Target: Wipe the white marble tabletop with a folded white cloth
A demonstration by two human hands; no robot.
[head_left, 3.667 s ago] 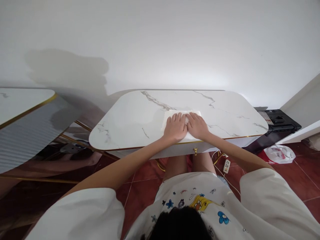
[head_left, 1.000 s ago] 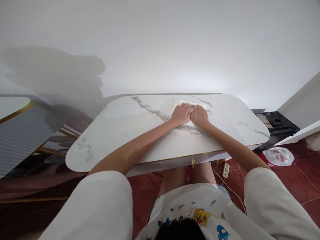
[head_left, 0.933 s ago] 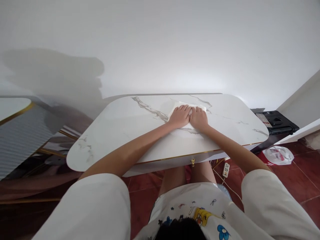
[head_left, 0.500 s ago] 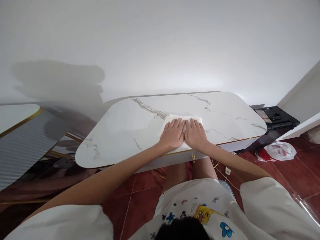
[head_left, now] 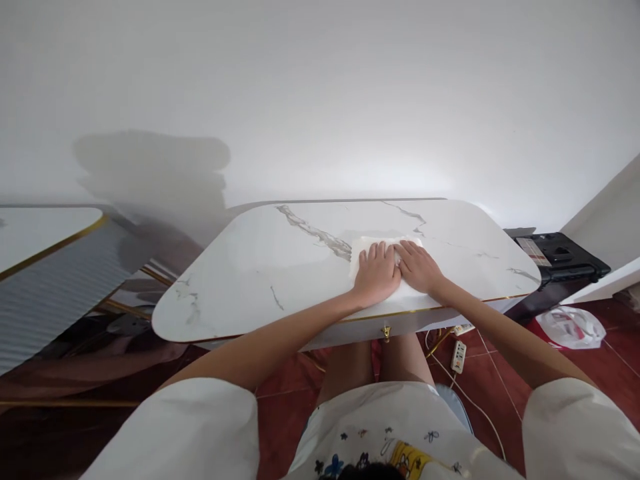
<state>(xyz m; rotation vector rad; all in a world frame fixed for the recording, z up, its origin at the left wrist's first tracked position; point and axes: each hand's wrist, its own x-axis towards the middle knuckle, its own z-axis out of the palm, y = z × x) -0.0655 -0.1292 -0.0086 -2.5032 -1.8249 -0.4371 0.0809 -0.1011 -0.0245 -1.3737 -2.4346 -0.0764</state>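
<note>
A thin white sheet of cloth or tissue [head_left: 358,250] lies spread on the white marble-patterned tabletop [head_left: 250,267], right of its middle. My left hand [head_left: 379,272] presses flat on the left half of the sheet, fingers extended. Beside it, my right hand [head_left: 419,268] rests on the right half, its fingers also stretched out and angled to the left. The thumbs nearly meet, with a small crumpled bit of the sheet showing between them. Beneath the hands, most of the sheet is hidden.
A small gold knob [head_left: 386,333] sticks out from the table's front. Behind stands a white wall [head_left: 320,100]. To the left is another gold-edged table [head_left: 50,233]; to the right, a black case [head_left: 563,253]. A power strip [head_left: 458,357] and plastic bag [head_left: 573,327] lie on red tiles.
Both hands and the white sheet have slid to the right across the tabletop. My right hand now points more to the left. The camera view has shifted a little too.
</note>
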